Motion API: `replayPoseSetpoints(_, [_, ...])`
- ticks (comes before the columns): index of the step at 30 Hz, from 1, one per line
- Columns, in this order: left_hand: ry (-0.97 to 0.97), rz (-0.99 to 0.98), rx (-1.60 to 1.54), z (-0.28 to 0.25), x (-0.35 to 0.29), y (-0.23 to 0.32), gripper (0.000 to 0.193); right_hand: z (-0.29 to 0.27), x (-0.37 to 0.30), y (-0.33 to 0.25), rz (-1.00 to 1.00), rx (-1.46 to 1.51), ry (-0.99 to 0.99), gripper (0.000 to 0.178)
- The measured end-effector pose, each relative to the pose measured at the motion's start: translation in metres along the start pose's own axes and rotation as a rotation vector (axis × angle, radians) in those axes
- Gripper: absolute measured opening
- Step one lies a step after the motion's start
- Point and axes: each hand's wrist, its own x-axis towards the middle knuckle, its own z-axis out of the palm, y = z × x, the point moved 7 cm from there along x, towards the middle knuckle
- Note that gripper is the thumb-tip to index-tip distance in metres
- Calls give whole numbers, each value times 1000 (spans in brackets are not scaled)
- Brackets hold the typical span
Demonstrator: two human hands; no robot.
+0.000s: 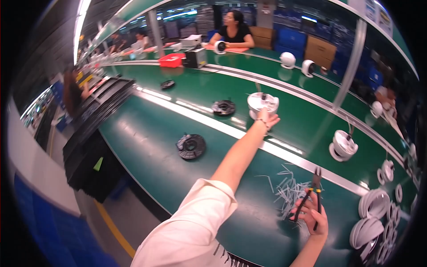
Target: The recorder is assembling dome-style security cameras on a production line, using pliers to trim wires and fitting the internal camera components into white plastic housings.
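My left arm stretches across the bench to a white round housing (257, 103) on the green conveyor. My left hand (267, 119) is at its near edge, fingers stretched apart; whether they touch it, I cannot tell. My right hand (314, 219) is closed around a pair of side cutters (316, 182) with black and yellow handles, jaws pointing away from me. Beside and partly beneath it lies a loose pile of cut clear plastic strips (287, 191). To the left on the bench rests a black round part (191, 147) with wires.
Another black round part (223, 107) sits on the conveyor, with another white housing (343, 146) farther right. White rings (373, 204) are stacked at the bench's right. Black trays (100, 104) stand at the left. A co-worker (233, 31) sits across the line near a red bin (171, 60).
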Motion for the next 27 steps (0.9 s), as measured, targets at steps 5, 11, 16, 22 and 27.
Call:
replayPoseSetpoints(5, [-135,57,308,18,-34,-40,38,-19,-10,-17,-59,37,39,75])
replayPoseSetpoints(11, [-549,-187,794,42,-167,-62,47,-1,5,-21,35,176,-261,76])
replayPoseSetpoints(16, [-678,-196,853,54,-216,-79,60,-15,7,-20,39,202,-315,68])
replayPoseSetpoints(22, [-734,-201,939,62,-224,-99,61,-41,2,-26,-5,127,-220,77])
replayPoseSetpoints(27, [-750,-252,942,55,-229,-108,61,-42,3,-27,-12,167,-236,70])
